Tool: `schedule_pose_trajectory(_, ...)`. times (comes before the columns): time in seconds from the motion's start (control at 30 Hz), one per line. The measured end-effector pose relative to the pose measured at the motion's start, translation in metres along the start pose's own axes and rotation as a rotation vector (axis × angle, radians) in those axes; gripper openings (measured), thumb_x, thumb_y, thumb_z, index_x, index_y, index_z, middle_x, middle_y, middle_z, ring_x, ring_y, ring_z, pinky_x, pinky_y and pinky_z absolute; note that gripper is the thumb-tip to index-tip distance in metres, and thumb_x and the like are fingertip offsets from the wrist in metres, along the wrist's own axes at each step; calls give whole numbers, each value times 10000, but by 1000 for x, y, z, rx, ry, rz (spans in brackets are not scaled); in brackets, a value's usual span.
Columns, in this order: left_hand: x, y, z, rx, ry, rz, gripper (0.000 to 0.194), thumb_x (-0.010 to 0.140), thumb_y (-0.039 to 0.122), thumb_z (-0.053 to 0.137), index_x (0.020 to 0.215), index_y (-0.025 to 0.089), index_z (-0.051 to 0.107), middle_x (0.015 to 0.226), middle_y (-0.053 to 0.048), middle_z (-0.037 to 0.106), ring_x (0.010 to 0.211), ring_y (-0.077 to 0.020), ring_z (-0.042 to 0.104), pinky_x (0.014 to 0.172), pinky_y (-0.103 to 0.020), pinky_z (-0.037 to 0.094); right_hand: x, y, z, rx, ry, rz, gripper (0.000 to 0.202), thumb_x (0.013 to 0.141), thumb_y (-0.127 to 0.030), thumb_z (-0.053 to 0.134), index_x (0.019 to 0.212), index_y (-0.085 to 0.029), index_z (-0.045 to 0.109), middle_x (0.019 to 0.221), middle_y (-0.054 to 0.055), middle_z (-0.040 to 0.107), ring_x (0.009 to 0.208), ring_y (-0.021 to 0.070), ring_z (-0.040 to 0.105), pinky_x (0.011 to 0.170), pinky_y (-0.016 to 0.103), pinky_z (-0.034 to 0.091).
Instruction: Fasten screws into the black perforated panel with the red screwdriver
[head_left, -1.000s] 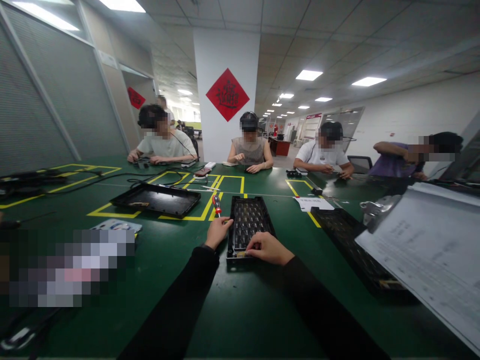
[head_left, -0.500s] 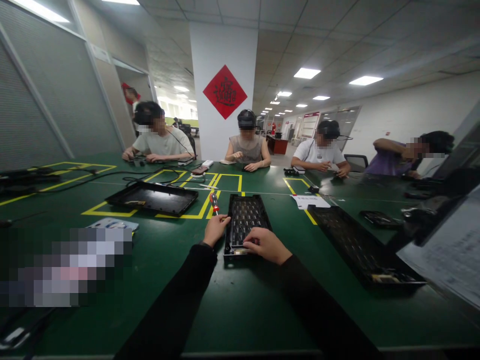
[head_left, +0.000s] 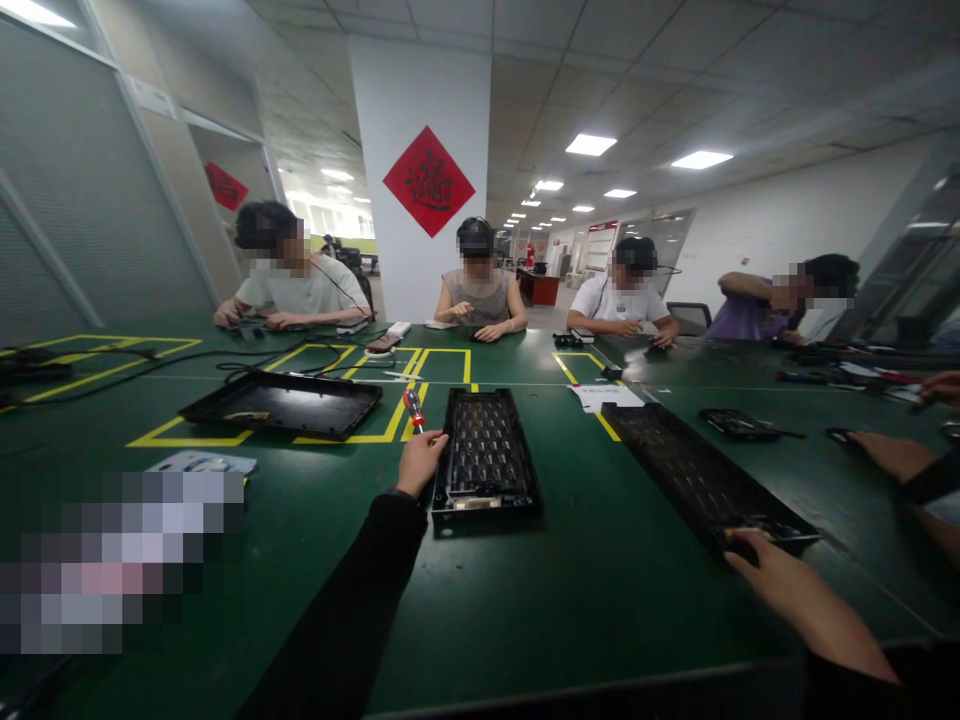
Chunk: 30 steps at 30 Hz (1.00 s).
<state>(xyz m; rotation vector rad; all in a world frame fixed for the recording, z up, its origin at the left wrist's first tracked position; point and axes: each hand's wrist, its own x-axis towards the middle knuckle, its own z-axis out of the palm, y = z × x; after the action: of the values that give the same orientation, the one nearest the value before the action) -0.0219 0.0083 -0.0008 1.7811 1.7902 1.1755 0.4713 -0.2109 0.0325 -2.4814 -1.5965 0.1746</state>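
A black rectangular plastic casing with rows of small shiny fittings lies in front of me. My left hand is closed on its left edge. Just beyond those fingers is a screwdriver with a red and black handle; whether the hand touches its shaft, I cannot tell. Off to the right, my right hand grips the near end of a longer black casing, beside a gold-coloured piece. Its fingertips are partly hidden.
A shallow black tray lies on the green table at left. A paper sheet and a small black device sit beyond the long casing. A co-worker's hand rests at far right; several people sit opposite.
My right hand has left the middle casing and moved right to the long casing's near end. My left hand stays at the middle casing's edge. The view has shifted, showing a co-worker's arm at right.
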Motion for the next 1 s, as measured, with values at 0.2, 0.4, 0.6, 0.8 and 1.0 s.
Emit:
schedule_pose_trajectory(0.2, -1, 0, -1, 4, -2, 13, 382, 765, 405, 505, 988, 134, 656, 867, -100, 683, 755, -182, 614, 702, -263, 445, 2, 10, 6, 35, 28, -153, 425, 788, -318, 398, 1159, -158, 531, 1125, 129, 600, 1000, 262, 584, 858, 371, 437)
schedule_pose_trajectory(0.4, -2, 4, -4, 10, 15, 14, 368, 765, 391, 509, 979, 133, 660, 881, -101, 683, 776, -186, 619, 721, -268, 451, -6, -2, 5, 2, 143, -177, 400, 780, -311, 383, 1092, -148, 572, 1055, 130, 630, 921, 263, 617, 800, 378, 470)
schedule_pose_trajectory(0.6, -3, 3, -5, 2, 23, 5, 351, 759, 381, 519, 969, 140, 664, 877, -99, 683, 783, -191, 620, 727, -278, 452, -3, -4, 7, -39, 143, -196, 427, 762, -282, 396, 1100, -97, 580, 1087, 147, 617, 971, 264, 599, 856, 369, 458)
schedule_pose_trajectory(0.8, -1, -2, -3, 2, 25, 6, 359, 752, 388, 522, 962, 135, 666, 833, -95, 681, 748, -189, 616, 701, -277, 450, -6, -8, 12, -36, 129, -200, 459, 734, -226, 399, 1131, -68, 567, 1147, 165, 580, 1060, 276, 549, 935, 387, 411)
schedule_pose_trajectory(1.0, -2, 1, -3, 11, 28, 14, 363, 759, 387, 514, 969, 132, 663, 846, -102, 681, 752, -186, 612, 706, -275, 445, 49, -62, -32, 78, 40, -255, 283, 749, -223, 426, 835, -265, 692, 889, 140, 678, 818, 247, 641, 730, 356, 503)
